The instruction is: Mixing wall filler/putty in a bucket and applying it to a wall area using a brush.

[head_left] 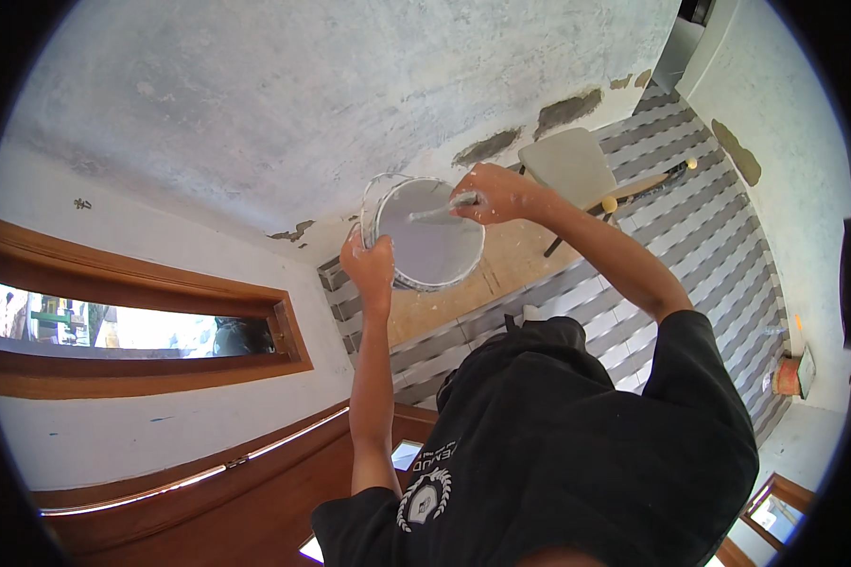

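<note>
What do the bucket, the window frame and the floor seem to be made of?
Bucket, in the left hand: probably plastic, pale and smeared; the smooth round wall suggests it.
Window frame: likely wood, stained or varnished, judging by its warm brown colour; grain is hard to make out.
Floor: apparently tile, perhaps ceramic, with a grey-and-white pattern; thin straight joints show.

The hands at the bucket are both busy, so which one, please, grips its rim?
The left hand grips the white bucket by its rim; the right hand instead holds a pale tool over the opening.
</note>
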`<state>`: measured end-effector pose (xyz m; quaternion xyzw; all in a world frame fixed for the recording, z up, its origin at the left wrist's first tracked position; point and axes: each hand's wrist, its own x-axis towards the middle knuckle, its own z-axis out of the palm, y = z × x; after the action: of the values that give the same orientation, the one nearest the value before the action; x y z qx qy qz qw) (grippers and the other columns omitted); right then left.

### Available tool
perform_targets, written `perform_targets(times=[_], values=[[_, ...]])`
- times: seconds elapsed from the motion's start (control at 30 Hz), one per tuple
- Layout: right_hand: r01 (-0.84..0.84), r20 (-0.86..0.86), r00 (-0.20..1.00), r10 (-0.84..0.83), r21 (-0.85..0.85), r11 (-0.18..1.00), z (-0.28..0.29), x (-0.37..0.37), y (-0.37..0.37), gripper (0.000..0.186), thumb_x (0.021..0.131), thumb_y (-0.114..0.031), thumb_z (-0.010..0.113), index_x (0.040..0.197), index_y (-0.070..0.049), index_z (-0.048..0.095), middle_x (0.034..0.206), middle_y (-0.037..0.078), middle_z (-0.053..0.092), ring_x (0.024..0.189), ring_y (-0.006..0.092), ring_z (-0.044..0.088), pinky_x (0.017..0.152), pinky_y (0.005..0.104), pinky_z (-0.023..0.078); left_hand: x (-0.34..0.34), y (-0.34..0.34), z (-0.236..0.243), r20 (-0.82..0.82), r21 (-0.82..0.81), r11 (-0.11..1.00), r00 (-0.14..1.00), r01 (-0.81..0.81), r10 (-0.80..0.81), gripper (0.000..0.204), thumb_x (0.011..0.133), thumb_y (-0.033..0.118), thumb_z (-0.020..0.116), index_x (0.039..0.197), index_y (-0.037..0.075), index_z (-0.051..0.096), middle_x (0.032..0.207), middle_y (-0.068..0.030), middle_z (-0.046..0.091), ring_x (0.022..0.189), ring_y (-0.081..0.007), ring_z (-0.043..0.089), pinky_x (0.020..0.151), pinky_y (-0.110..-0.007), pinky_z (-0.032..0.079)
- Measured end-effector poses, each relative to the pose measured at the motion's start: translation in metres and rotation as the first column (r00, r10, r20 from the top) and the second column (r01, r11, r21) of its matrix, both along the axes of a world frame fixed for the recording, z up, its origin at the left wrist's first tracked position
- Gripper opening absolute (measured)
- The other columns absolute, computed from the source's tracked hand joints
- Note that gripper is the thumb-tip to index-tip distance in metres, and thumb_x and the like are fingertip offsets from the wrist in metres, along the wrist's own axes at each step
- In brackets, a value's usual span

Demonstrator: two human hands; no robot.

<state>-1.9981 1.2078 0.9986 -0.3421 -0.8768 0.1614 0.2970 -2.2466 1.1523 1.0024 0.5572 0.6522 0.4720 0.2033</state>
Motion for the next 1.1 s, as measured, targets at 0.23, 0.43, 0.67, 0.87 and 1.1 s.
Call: perform_targets(times=[0.23, 0.43, 0.67, 0.87, 1.1], values=[[0.005, -0.264, 0.946, -0.189, -0.569, 0.822, 0.009, -0.002, 0.006, 0.028, 0.081, -0.027, 0.071, 0.081, 0.001, 0.069, 0.064, 0.014, 0.065, 0.057, 0.019, 0.06, 0.058, 0.0345, 0.048, -0.01, 0.005, -0.016, -0.051, 0.054, 0.997, 0.997, -0.048, 0.051, 0.02, 0.065, 0.011, 0.059, 0.078, -0.004, 0.059, 0.067, -0.0218, 0.057, 0.061, -0.0408, 0.051, 0.062, -0.045, 0.042], [0.04, -0.347, 0.88, -0.326, -0.629, 0.777, 0.0, -0.014, 0.001, 0.036, 0.083, -0.027, 0.072, 0.072, 0.007, 0.064, 0.059, 0.012, 0.062, 0.055, 0.0123, 0.055, 0.055, 0.0307, 0.046, -0.011, 0.004, -0.008, -0.055, 0.016, 0.998, 0.997, -0.061, 0.062, 0.02, 0.066, 0.011, 0.059, 0.079, -0.004, 0.06, 0.069, -0.0209, 0.058, 0.062, -0.0386, 0.051, 0.062, -0.044, 0.043], [0.223, 0.026, 0.975, -0.221, -0.094, 0.97, 0.004, -0.022, -0.003, 0.036, 0.082, -0.028, 0.072, 0.071, 0.005, 0.064, 0.056, 0.017, 0.059, 0.049, 0.0139, 0.051, 0.051, 0.0336, 0.044, -0.012, 0.003, -0.009, -0.022, 0.063, 0.998, 1.0, -0.006, 0.007, 0.018, 0.067, 0.009, 0.057, 0.079, -0.004, 0.06, 0.07, -0.0195, 0.059, 0.062, -0.035, 0.054, 0.062, -0.041, 0.045], [0.226, -0.253, 0.896, -0.365, -0.446, 0.866, -0.022, -0.007, 0.012, 0.039, 0.084, -0.028, 0.071, 0.068, 0.006, 0.063, 0.055, 0.013, 0.058, 0.05, 0.0134, 0.054, 0.049, 0.0313, 0.044, -0.009, 0.005, -0.007, -0.028, -0.018, 1.0, 0.999, -0.02, 0.02, 0.018, 0.066, 0.009, 0.057, 0.079, -0.003, 0.061, 0.071, -0.0197, 0.06, 0.063, -0.0361, 0.056, 0.063, -0.042, 0.045], [-0.001, -0.456, 0.669, -0.587, -0.791, 0.612, -0.031, 0.039, 0.008, 0.027, 0.088, -0.027, 0.069, 0.075, -0.003, 0.068, 0.062, 0.002, 0.063, 0.052, 0.0068, 0.055, 0.046, 0.0216, 0.04, 0.003, 0.032, -0.007, -0.079, 0.04, 0.998, 0.996, 0.054, -0.051, 0.023, 0.066, 0.011, 0.059, 0.082, -0.004, 0.063, 0.077, -0.0222, 0.063, 0.072, -0.0428, 0.058, 0.068, -0.044, 0.047]])
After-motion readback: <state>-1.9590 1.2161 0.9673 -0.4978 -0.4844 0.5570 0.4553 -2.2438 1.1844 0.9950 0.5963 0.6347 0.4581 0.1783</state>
